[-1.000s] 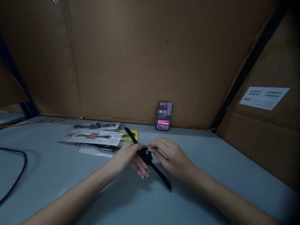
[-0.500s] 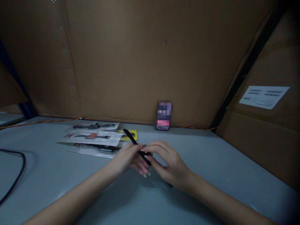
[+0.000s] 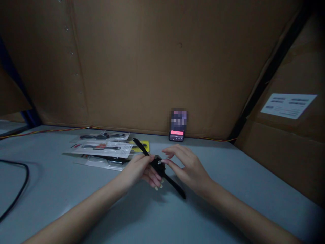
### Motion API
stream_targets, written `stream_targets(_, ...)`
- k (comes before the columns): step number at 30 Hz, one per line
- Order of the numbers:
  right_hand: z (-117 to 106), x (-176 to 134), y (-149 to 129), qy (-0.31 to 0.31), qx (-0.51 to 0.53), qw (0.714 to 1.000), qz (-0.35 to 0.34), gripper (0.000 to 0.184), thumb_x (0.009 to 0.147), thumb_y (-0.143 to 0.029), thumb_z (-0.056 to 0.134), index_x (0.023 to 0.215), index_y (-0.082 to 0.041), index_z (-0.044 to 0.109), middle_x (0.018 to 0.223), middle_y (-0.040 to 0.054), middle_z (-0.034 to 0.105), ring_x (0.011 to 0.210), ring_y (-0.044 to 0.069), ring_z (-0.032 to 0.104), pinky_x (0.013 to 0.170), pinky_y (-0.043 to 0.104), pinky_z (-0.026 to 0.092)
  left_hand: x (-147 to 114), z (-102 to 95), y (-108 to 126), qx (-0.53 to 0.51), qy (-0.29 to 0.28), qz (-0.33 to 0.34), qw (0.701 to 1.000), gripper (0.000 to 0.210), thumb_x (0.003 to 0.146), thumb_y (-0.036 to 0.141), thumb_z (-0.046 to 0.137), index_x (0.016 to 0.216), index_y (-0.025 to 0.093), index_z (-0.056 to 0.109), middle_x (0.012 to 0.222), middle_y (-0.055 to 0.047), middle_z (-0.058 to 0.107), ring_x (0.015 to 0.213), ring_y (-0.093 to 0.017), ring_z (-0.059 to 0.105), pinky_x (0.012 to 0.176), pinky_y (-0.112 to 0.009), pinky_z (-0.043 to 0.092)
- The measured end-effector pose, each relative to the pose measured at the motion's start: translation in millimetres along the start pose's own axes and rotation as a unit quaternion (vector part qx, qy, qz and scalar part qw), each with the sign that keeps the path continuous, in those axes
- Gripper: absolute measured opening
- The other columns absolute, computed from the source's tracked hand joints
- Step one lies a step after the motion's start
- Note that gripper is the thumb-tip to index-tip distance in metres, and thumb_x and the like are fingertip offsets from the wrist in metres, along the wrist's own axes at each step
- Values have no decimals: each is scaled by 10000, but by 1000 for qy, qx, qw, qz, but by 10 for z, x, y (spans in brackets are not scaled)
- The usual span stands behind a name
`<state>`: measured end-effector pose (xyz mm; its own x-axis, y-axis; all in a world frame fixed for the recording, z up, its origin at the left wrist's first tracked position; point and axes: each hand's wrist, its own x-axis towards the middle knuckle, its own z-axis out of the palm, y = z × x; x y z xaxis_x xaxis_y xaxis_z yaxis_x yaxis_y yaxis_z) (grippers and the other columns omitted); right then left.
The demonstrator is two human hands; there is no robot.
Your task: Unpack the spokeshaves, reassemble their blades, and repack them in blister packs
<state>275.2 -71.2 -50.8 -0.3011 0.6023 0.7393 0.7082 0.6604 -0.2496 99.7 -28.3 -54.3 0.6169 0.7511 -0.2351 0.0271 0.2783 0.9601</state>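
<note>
- Left hand (image 3: 139, 168) grips an unpackaged spokeshave (image 3: 160, 171).
- Right hand (image 3: 189, 167), half open, thumb at the metal knob (image 3: 159, 162); contact unclear.
- Packaged tools (image 3: 124, 150) lie toward the table's (image 3: 215, 152) far edge.

Grey tabletop (image 3: 241, 169) before us. Left of centre we note overlapping packages (image 3: 106, 149), clear plastic and white card, with a yellow card (image 3: 147, 149) at their right. Black cable (image 3: 28, 174) curves, far left. Phone (image 3: 177, 127) upright at the back; red-and-yellow wire (image 3: 56, 130) along the rear edge.
</note>
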Motion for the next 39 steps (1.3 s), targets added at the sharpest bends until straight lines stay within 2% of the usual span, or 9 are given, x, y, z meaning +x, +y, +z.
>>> stream_targets(2, -13, 9, 6, -16, -7, 1000, -9, 107, 856, -208, 536, 926, -194, 616, 825, 36, 658, 775, 172, 600, 740, 334, 440, -4, 12, -3, 1, 2, 3, 1000, 402, 850, 401, 416, 678, 69, 566, 554, -141, 648, 446, -201, 630, 437, -284, 467)
stream_targets(6, -4, 19, -68, -44, 5, 998, -45, 177, 887, -165, 468, 918, -194, 639, 865, 38, 677, 824, 158, 604, 753, 321, 438, -38, 37, -15, -3, -12, 16, 1000, 363, 834, 428, 443, 750, 90, 545, 564, -120, 656, 451, -190, 627, 450, -284, 472)
stream_targets(11, 19, 13, -147, -32, 3, 996, -78, 191, 858, -167, 514, 1007, -198, 630, 937, 41, 694, 864, 158, 613, 788, 334, 437, -66, 42, -16, -5, -19, 35, 999, 377, 804, 470, 471, 769, 101, 534, 561, -107, 657, 457, -192, 624, 472, -298, 478)
stream_targets(17, -19, 18, -129, -21, 17, 995, -98, 162, 830, -153, 544, 952, -217, 630, 858, 18, 703, 854, 174, 605, 799, 353, 412, -8, -13, -23, -3, -22, 24, 999, 453, 790, 497, 477, 674, 71, 579, 543, -115, 643, 459, -190, 624, 470, -293, 481)
stream_targets(23, -17, 13, -54, 2, -2, 999, -48, 87, 803, -203, 596, 887, -200, 618, 846, 26, 664, 837, 181, 571, 773, 338, 399, -26, 3, -3, -13, -7, 25, 1000, 404, 854, 400, 421, 690, 67, 582, 563, -120, 647, 448, -189, 627, 447, -288, 480)
stream_targets(27, -6, 20, -9, -35, -26, 999, -2, 150, 816, -244, 589, 956, -192, 605, 850, 36, 634, 833, 189, 562, 753, 332, 391, -35, 27, 15, -13, 3, 13, 1000, 396, 895, 337, 337, 720, 68, 569, 556, -122, 648, 444, -191, 630, 435, -282, 479)
stream_targets(30, -16, 29, 4, -77, -14, 997, -15, 106, 860, -194, 527, 921, -193, 613, 840, 25, 649, 826, 172, 567, 760, 322, 377, -14, 19, 8, -15, 0, 6, 1000, 380, 884, 350, 364, 740, 63, 568, 557, -124, 651, 441, -196, 630, 431, -287, 481)
stream_targets(32, -23, 29, 12, -86, -12, 996, -31, 153, 874, -146, 486, 923, -196, 622, 851, 23, 654, 829, 165, 564, 763, 320, 374, -4, 10, 0, -15, 1, 7, 1000, 378, 871, 366, 391, 739, 61, 570, 558, -133, 652, 442, -199, 629, 438, -292, 484)
stream_targets(39, -5, 1, -48, -57, 33, 997, -29, 214, 855, -98, 476, 981, -191, 623, 903, 41, 644, 851, 162, 564, 748, 314, 417, -59, 51, -2, -20, 8, 21, 1000, 332, 837, 392, 452, 784, 82, 557, 575, -117, 660, 464, -194, 633, 467, -293, 482)
